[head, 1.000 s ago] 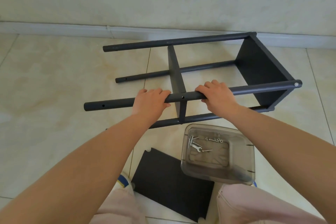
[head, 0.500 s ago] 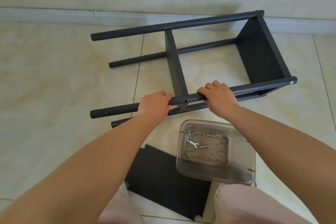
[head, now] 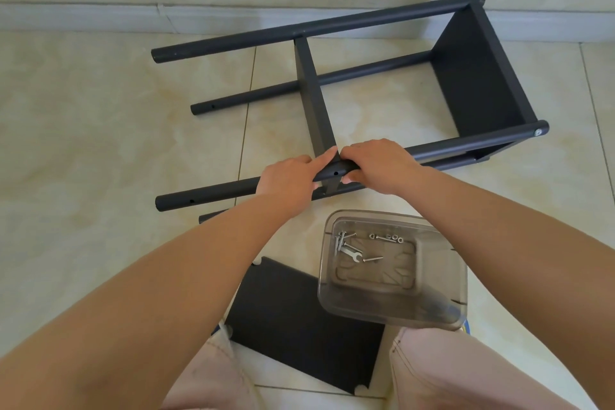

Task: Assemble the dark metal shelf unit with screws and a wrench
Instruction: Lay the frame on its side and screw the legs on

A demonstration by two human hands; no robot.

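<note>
The dark metal shelf unit point(head: 349, 103) is laid on its side on the tiled floor point(head: 83, 143), just ahead of the person, with its four poles running left to right and slightly away toward the upper right. The near upper pole point(head: 206, 195) is crossed by the middle shelf panel point(head: 314, 96), and an empty screw hole point(head: 335, 173) is seen at that joint, facing the person.

The joint is flanked by both hands, which almost meet above the hole. The pole is gripped by the left hand point(head: 289, 176), whose index finger is stretched along the pole toward the panel edge. The pole is wrapped by the right hand point(head: 376, 165) from above, thumb below. Both forearms are extended forward, and neither hand is clearly nearer the hole.

The screws point(head: 342, 240) and wrench point(head: 352, 255) are kept in a clear plastic box point(head: 432, 303) close by the right forearm, so that hand is judged better placed to fetch one. A loose dark panel point(head: 293, 326) is lying on the floor between the knees.
</note>
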